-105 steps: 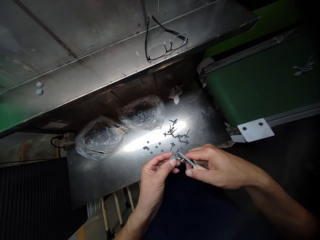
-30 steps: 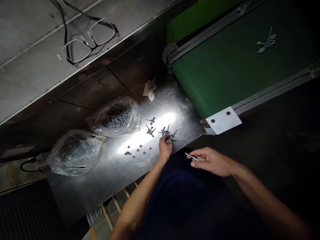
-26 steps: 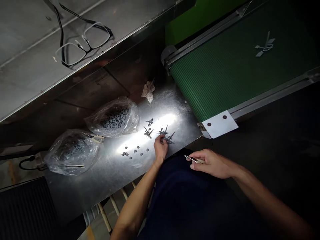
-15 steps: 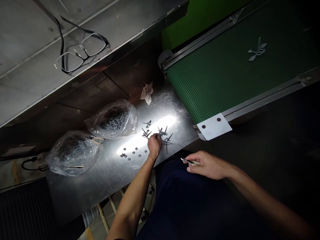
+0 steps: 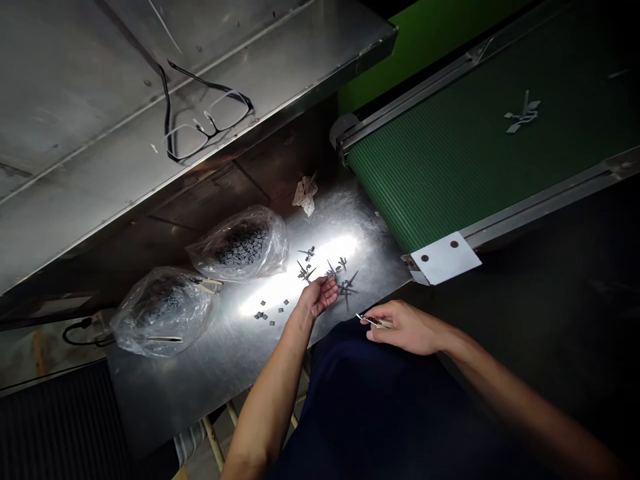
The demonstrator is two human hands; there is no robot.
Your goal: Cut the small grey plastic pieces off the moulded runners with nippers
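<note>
My left hand (image 5: 321, 296) is over the metal table, palm turned up and fingers loosely bent, with nothing visible in it. Right at its fingertips lie dark spiky moulded parts (image 5: 346, 287), and another cluster of dark parts (image 5: 306, 271) is just behind the hand. My right hand (image 5: 406, 327) is closed around small cream-handled nippers (image 5: 373, 321), silver tip pointing left, above my dark clothing at the table's front edge. Several small dark square pieces (image 5: 272, 323) lie left of my left wrist.
Two clear plastic bags (image 5: 200, 333) of small dark pieces stand on the metal table (image 5: 220, 373), with tools on them. Crumpled tissue (image 5: 305, 193) lies behind. A green conveyor belt (image 5: 440, 167) bearing a branched part (image 5: 523, 119) rises at right. Glasses (image 5: 210, 127) lie on the upper shelf.
My left hand has turned from palm down among the spiky parts to palm up. One small dark part now lies apart at the back. The view has shifted slightly; my right hand keeps the nippers.
</note>
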